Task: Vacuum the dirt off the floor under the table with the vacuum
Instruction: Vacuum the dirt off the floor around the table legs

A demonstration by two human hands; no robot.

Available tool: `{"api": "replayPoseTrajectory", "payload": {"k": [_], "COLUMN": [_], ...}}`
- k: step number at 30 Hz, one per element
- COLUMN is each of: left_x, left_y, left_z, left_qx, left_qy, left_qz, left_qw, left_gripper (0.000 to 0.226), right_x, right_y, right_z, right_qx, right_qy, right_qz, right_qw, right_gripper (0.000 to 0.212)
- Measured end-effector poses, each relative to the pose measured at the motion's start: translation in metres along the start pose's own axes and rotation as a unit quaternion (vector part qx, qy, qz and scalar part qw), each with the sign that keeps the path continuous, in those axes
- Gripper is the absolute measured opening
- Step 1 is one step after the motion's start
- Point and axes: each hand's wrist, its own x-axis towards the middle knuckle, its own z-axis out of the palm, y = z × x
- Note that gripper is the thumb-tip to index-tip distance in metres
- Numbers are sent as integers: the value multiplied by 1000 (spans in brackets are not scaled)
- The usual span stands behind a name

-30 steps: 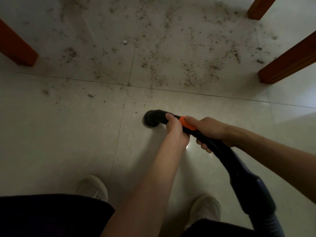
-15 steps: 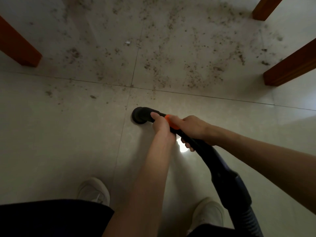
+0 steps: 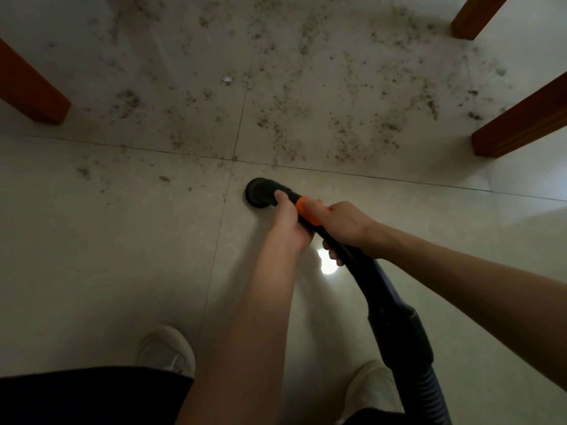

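A black vacuum wand [image 3: 365, 271] with an orange band runs from lower right up to a round black nozzle [image 3: 259, 193] that sits on the pale tile floor, just below a grout line. My left hand [image 3: 287, 222] grips the wand right behind the nozzle. My right hand [image 3: 340, 228] grips it just behind the orange band. Dark dirt [image 3: 306, 118] is scattered over the tiles beyond the nozzle, between the wooden table legs. A few specks [image 3: 164, 178] lie to the nozzle's left.
Wooden table legs stand at left [image 3: 33, 93], top right [image 3: 475, 16] and right [image 3: 521, 121]. A small white scrap [image 3: 227, 79] lies among the dirt. My two pale shoes [image 3: 167, 351] [image 3: 368, 384] are at the bottom, with the ribbed hose [image 3: 426, 391] beside the right one.
The nozzle has slid left and forward along the floor, closer to the grout line and the dirt. Both hands kept their grip on the wand.
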Motion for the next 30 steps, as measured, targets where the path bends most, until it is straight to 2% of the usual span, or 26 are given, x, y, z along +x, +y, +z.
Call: {"api": "replayPoseTrajectory", "payload": {"k": [3,10,15,21,30], "left_x": [-2,2,10,19,13], "left_y": [9,34,42,58,30], "left_z": [-7,6,6,8,3], "left_qx": [-19,-8,0,29,4], "left_qy": [12,10,18,16,3], "left_qz": [4,5,13,33,-4], "left_qw": [1000,1000,1000,999,1000], "left_gripper": [66,65,60,65,67], "right_x": [4,17,24,32,21], "right_y": [-9,-30,-34,-47,-21], "right_z": [10,8,7,7,7], "right_qx": [-9,-3,14,20,-2], "right_qy": [-13,24,2,5,13], "right_qz": [-10,-32,-32,-60,-34], "right_qw": [1000,999,999,998,999], "right_gripper": [61,53,51,51,54]}}
